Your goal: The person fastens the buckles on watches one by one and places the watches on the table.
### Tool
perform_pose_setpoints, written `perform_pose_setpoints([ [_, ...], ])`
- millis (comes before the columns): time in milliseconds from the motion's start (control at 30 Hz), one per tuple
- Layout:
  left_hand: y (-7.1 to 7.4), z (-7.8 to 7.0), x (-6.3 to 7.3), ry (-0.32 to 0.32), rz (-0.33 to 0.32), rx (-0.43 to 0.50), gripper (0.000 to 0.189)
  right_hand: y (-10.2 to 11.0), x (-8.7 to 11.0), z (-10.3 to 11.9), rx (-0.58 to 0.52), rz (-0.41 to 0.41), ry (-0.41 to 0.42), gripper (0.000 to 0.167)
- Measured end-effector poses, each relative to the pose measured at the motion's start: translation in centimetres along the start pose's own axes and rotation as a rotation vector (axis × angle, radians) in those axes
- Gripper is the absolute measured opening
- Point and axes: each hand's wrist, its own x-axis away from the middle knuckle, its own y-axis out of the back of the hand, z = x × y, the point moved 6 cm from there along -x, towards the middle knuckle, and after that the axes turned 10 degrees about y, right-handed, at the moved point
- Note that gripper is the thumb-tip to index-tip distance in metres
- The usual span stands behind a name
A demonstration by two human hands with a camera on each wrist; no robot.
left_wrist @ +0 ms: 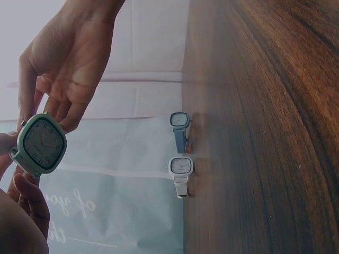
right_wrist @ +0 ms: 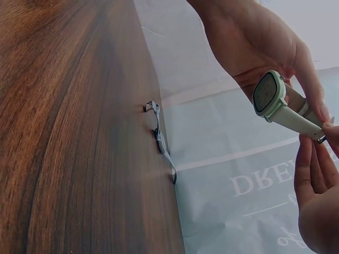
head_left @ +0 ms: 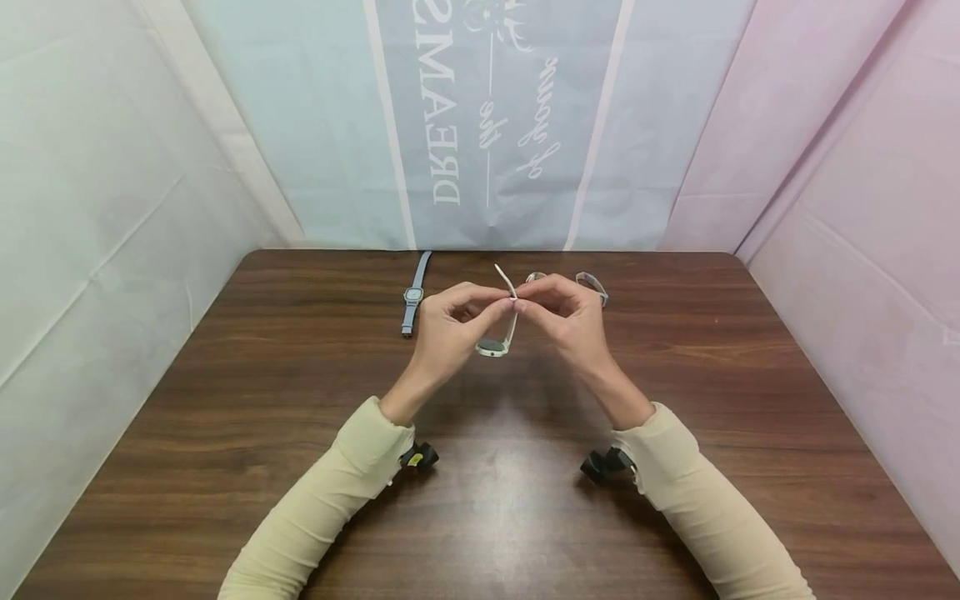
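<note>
So the mint-green wristwatch [left_wrist: 42, 144] is up in the air above the worktop [head_left: 495, 475], right between the two hands. Left hand [head_left: 455, 327] and right hand [head_left: 573, 321] both have their fingers pinching the strap [right_wrist: 294, 120] near its buckle [right_wrist: 321, 139], with a bit of strap poking up past the fingertips and the case hanging lower, closer to the person. Off to the left, a light blue watch [head_left: 412, 296] lies stretched out on the wood. Behind the right hand there's a white watch [left_wrist: 181, 166], with a blue-grey watch [left_wrist: 179, 120] just right of it. Back edge meets a pale blue printed backdrop [head_left: 495, 225].
</note>
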Motion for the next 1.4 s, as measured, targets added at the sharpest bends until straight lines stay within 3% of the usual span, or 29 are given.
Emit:
perform_pose_setpoints([
  [667, -0.05, -0.08, 0.04, -0.003, -0.023, -0.013, 0.012, 0.05, 0.01, -0.35, -0.036, -0.009, -0.011, 0.014],
  [967, -0.07, -0.11, 0.02, -0.007, 0.008, -0.089, 0.054, 0.06, -0.09, 0.05, -0.013, 0.023, 0.019, 0.012],
  [1400, 0.22, -0.07, -0.15, 0.004, -0.012, -0.04, 0.019, 0.07, -0.14, 0.37, 0.037, 0.034, 0.05, 0.016],
])
